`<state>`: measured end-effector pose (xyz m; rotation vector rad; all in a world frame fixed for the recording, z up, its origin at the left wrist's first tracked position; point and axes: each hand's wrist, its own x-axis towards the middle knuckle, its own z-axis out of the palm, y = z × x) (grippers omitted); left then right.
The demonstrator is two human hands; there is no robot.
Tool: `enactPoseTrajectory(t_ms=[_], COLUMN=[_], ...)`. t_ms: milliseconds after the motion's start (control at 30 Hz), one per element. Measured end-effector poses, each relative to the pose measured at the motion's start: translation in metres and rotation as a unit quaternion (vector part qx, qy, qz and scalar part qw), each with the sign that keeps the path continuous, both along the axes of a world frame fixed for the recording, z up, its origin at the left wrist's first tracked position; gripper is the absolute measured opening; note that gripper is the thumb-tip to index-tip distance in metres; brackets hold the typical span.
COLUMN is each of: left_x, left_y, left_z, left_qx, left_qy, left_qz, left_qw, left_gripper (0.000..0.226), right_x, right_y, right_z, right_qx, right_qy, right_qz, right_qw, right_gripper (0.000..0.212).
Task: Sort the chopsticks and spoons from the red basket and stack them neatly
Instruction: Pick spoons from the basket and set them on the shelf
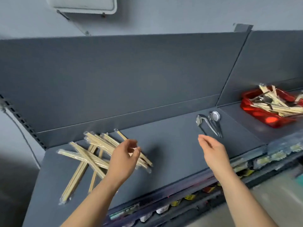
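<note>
The wrapped chopsticks (91, 151) lie crossed on the left of the shelf (172, 145), with their long axes at several angles. The left hand (124, 159), loosely curled and empty, should gather them parallel. The spoons (211, 123) lie mid-shelf, bowls backward and handles toward the relaxed, empty right hand (213, 151). The red basket (255, 112) at far right holds more.

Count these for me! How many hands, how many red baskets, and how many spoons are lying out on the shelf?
Hands: 2, the left hand and the right hand
Baskets: 1
Spoons laid out: 2 that I can tell apart
Total: 5
</note>
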<state>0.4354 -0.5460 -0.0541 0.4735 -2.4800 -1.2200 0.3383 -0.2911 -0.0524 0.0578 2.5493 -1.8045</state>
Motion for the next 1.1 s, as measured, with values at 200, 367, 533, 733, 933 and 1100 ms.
enactPoseTrajectory(t_ms=[200,367,533,733,933,1100], left_x=[-0.055,-0.117,-0.182,-0.253,-0.336,-0.418], left_y=[0.098,0.203,0.311,0.402,0.452,0.483], left_z=[0.005,0.01,0.02,0.028,0.035,0.035], left_qx=[0.051,0.085,0.123,0.14,0.095,0.049], left_qy=[0.014,0.01,0.029,0.04,0.043,0.024], left_qz=[-0.093,-0.145,-0.182,-0.213,-0.232,-0.243], left_qw=[0.994,0.986,0.975,0.966,0.967,0.968], left_gripper=[0.008,0.008,0.008,0.004,0.004,0.006], right_x=[-0.01,-0.04,-0.081,-0.14,-0.22,-0.297], right_y=[0.139,0.253,0.355,0.442,0.492,0.508], right_z=[0.005,0.007,0.017,0.025,0.024,0.027], right_qx=[0.005,0.053,0.081,0.103,0.104,0.08], right_qy=[0.022,0.04,0.046,0.062,0.06,0.059], right_qz=[-0.127,-0.176,-0.191,-0.198,-0.189,-0.145], right_qw=[0.992,0.982,0.977,0.973,0.975,0.984], right_gripper=[0.02,0.025,0.028,0.028,0.027,0.019])
